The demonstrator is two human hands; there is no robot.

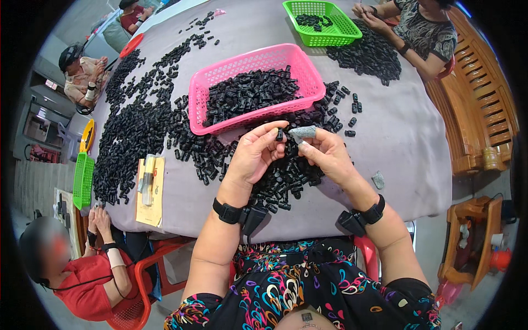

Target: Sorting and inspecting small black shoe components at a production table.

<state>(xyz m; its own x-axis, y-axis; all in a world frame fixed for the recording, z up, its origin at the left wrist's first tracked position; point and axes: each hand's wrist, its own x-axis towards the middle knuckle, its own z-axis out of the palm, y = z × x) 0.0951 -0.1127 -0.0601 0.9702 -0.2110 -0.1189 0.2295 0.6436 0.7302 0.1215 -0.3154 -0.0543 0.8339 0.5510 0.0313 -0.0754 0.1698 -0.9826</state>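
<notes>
My left hand (257,151) pinches one small black cylindrical part (279,135) between thumb and forefinger. Close beside it is my right hand (329,156), its thumb bent in toward a forefinger wrapped in a grey cloth finger cover (303,133). Whatever the right fingertips grip is too small to make out. Under both hands lies a heap of similar black parts (283,184). Just beyond them stands a pink perforated basket (312,82), part filled with the same parts. A loose grey scrap (378,180) rests on the cloth to the right of my right hand.
Black parts (137,126) spread across the grey tablecloth (407,137) on the left. A brown envelope (156,206) lies near the left front edge. Green baskets (330,40) stand at the far right and left edge. Several people sit around; wooden bench (473,93) at right.
</notes>
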